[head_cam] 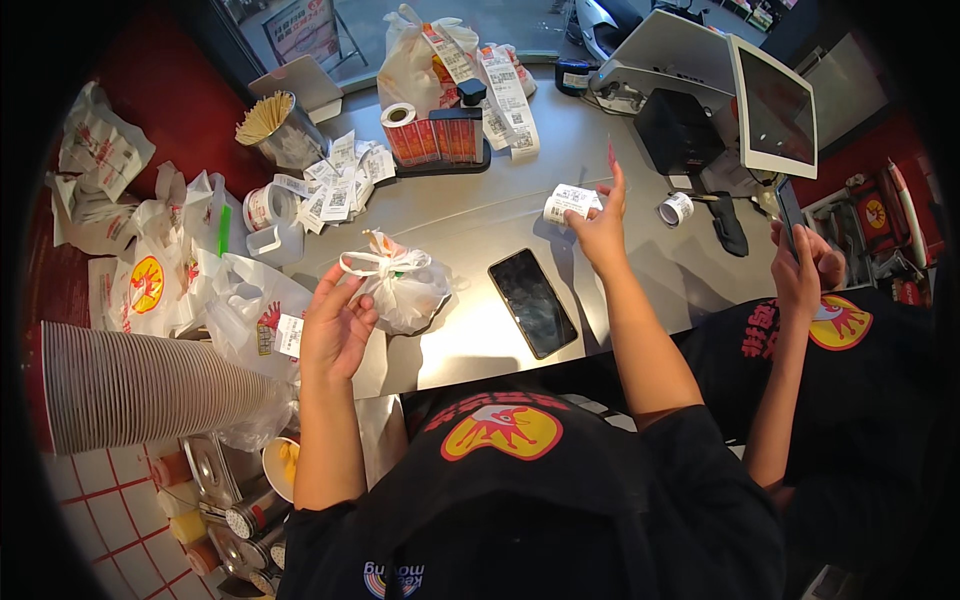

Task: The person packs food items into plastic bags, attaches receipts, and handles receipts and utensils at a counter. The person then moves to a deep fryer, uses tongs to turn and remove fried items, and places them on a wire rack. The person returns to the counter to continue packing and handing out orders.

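Observation:
A white plastic bag [405, 292], knotted at its top, sits on the metal counter [457, 352]. My left hand [341, 319] is at its left side, fingers curled by a loop of the tied handle; whether they grip it is hard to tell. Above the counter, my right hand [600, 225] holds a curled printed paper receipt [568, 204] between thumb and fingers, and a small red strip [611, 154] stands at the raised fingertip. A dark smartphone [533, 303] lies screen up between the bag and my right forearm.
Loose receipts [341, 187], a sticker-roll dispenser [442, 142] and filled bags [420, 60] stand at the back. Stacked paper cups [150, 386] and plastic bags [247, 300] are at left. On the right are a monitor [776, 105], a black printer [679, 131] and a co-worker's hands [802, 266] with a phone.

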`<action>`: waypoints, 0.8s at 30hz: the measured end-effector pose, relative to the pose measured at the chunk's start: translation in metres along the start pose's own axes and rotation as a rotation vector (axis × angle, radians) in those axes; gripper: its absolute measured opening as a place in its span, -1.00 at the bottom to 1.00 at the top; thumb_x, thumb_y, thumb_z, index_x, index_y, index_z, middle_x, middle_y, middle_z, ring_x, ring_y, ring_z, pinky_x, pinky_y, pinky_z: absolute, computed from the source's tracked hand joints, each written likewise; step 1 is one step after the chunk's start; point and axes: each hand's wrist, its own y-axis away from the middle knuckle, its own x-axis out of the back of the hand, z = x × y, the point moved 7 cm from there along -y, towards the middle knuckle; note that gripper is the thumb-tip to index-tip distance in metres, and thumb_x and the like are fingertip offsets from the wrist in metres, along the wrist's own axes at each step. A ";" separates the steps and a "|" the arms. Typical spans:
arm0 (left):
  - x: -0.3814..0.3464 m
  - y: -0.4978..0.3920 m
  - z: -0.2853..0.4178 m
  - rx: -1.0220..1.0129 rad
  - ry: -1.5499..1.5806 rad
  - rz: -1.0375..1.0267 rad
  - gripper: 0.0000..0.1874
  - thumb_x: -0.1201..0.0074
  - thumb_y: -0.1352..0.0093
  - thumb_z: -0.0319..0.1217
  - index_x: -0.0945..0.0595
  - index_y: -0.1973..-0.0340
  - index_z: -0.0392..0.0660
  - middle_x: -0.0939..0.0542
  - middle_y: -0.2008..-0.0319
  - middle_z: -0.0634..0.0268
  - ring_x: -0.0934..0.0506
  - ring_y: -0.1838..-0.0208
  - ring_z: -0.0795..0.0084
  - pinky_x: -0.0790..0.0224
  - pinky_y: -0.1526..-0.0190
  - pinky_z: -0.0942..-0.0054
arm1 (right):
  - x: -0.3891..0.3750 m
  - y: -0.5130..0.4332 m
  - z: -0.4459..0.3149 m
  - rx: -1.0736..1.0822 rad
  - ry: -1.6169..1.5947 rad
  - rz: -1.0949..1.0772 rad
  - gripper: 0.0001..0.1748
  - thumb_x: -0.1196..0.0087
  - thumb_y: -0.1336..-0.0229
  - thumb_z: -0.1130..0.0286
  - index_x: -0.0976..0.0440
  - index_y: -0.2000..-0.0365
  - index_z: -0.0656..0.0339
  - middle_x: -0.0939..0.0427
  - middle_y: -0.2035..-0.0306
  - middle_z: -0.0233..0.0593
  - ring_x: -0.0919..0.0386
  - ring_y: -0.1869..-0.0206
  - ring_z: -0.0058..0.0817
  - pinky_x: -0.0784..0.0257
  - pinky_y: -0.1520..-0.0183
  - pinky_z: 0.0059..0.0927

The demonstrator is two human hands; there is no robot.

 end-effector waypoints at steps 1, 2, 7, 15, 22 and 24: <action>0.001 0.004 0.001 -0.026 -0.014 0.042 -0.61 -0.03 -0.24 -0.52 -0.34 0.02 -0.10 -0.46 0.27 0.30 -0.38 0.39 0.49 -0.29 0.41 0.56 | -0.002 0.002 -0.012 0.000 -0.138 -0.031 0.09 -0.09 0.20 0.74 0.28 -0.26 -0.10 -0.01 -0.08 0.02 -0.38 -0.01 -0.15 -0.48 0.06 -0.31; 0.001 0.009 0.001 -0.051 -0.030 0.096 -0.58 -0.04 -0.24 -0.53 -0.32 0.00 -0.10 -0.44 0.25 0.28 -0.38 0.38 0.48 -0.30 0.41 0.55 | -0.004 0.006 -0.028 0.035 -0.226 -0.060 0.10 -0.07 0.14 0.74 0.36 -0.25 -0.14 -0.03 -0.07 -0.05 -0.45 0.06 -0.18 -0.53 0.19 -0.34; -0.032 0.059 0.028 -0.829 -0.344 0.177 -0.49 0.02 -0.24 -0.61 -0.22 -0.08 -0.17 -0.34 0.07 0.16 -0.42 0.30 0.47 -0.35 0.37 0.58 | -0.013 0.034 -0.095 -0.015 -0.529 -0.226 0.14 -0.07 0.14 0.76 0.44 -0.25 -0.13 0.00 -0.09 -0.01 -0.48 0.08 -0.21 -0.51 0.20 -0.42; -0.120 0.050 -0.018 -0.932 -1.031 -0.414 -0.34 -0.19 -0.11 -0.63 -0.22 -0.08 -0.20 -0.34 0.02 0.17 -0.38 -0.04 0.40 -0.24 -0.04 0.46 | -0.047 0.082 -0.131 -0.210 -0.804 -0.432 0.17 -0.20 0.19 0.69 0.34 -0.26 -0.17 -0.06 -0.07 0.00 -0.49 0.38 -0.57 -0.33 0.51 -0.66; -0.093 0.024 -0.056 -0.658 -0.760 -0.426 -0.59 -0.12 -0.22 -0.52 -0.35 0.05 -0.22 -0.44 0.17 0.19 -0.48 0.16 0.47 -0.32 0.12 0.49 | -0.039 0.079 -0.118 -0.004 -0.214 -0.399 0.12 -0.20 0.19 0.67 0.29 -0.26 -0.03 -0.13 -0.04 -0.01 -0.48 0.37 -0.60 -0.44 0.34 -0.62; -0.093 0.028 -0.059 -0.738 -0.843 -0.495 -0.58 -0.08 -0.23 -0.58 -0.30 0.03 -0.23 -0.38 0.14 0.17 -0.46 0.13 0.43 -0.32 0.09 0.48 | -0.040 0.082 -0.107 -0.099 -0.203 -0.452 0.15 -0.23 0.22 0.65 0.28 -0.26 -0.06 -0.11 -0.04 0.03 -0.46 0.30 -0.50 -0.40 0.24 -0.53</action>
